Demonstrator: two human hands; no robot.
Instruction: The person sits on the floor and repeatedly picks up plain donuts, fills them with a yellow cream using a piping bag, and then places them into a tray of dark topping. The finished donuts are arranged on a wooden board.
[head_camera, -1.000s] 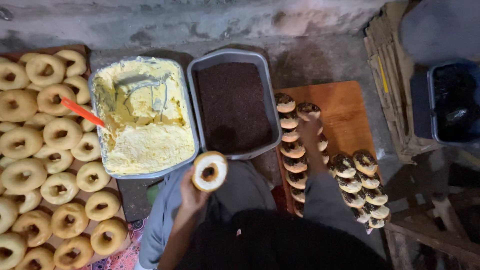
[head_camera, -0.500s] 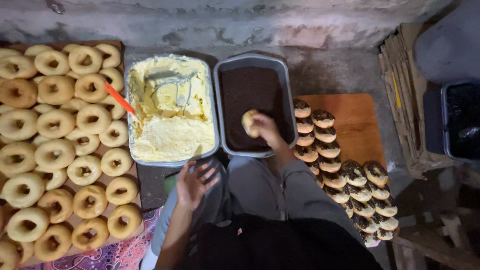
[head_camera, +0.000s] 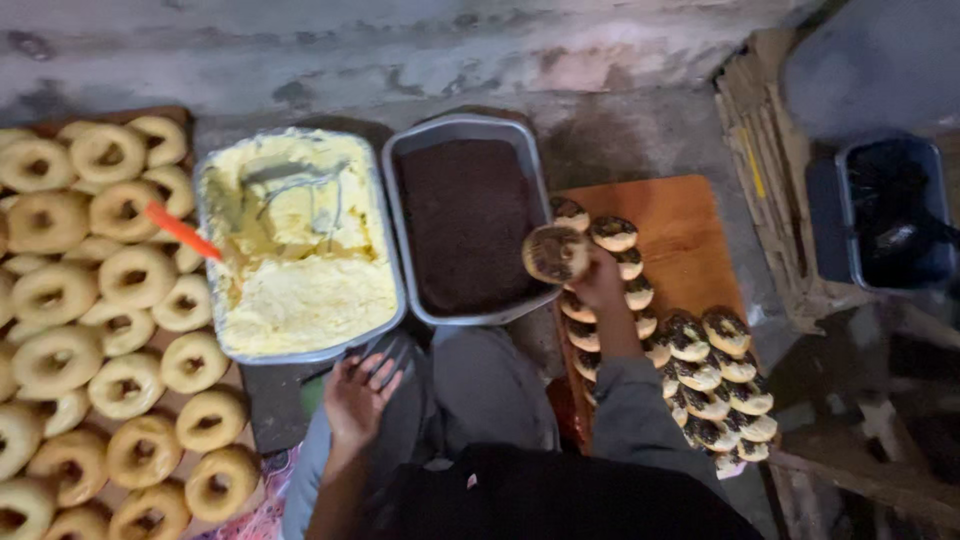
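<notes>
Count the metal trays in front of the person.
2: the cream tray on the left, the sprinkle tray right beside it. None seem hidden.

Rough grey concrete wall (head_camera: 400, 50) with pale stains across the top, bare grey concrete floor (head_camera: 640, 135) below it, stacked flattened cardboard (head_camera: 765, 190) leaning at the upper right, dark plastic bin (head_camera: 890, 215) beside it, wooden slats (head_camera: 870, 470) lower right, dim light

Small, rough doughnut-making workshop: bare concrete wall (head_camera: 400, 50), rows of plain doughnuts (head_camera: 90, 330), trays of yellow cream (head_camera: 300, 300) and chocolate sprinkles (head_camera: 465, 220), wooden board (head_camera: 690, 240).
</notes>
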